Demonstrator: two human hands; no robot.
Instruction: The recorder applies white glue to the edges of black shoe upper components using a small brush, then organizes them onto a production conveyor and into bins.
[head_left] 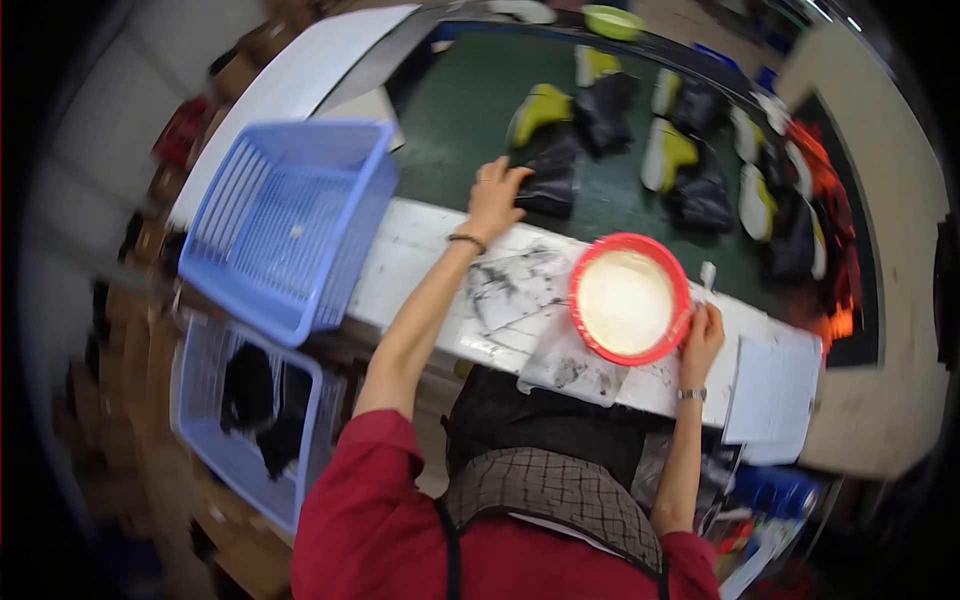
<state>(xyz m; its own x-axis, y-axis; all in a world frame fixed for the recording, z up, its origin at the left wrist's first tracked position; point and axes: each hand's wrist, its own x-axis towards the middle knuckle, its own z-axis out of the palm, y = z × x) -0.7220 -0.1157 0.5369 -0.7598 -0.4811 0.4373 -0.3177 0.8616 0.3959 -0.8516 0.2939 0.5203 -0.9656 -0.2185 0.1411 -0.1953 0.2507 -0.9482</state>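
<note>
The left hand (497, 196) reaches forward over the far edge of the white tabletop (420, 255) onto the green conveyor belt (470, 110), its grip laid on a black shoe upper (552, 180), though whether the fingers have closed on it I cannot tell. The right hand (700, 340) rests at the near right of a red bowl of white paste (628, 300), its grip clenched on a small brush (707, 275) that points up past the bowl's rim. More black and yellow-green shoe uppers (680, 150) lie on the belt beyond and to the right of the left grip, and a blue plastic basket (290, 220) sits to its left.
</note>
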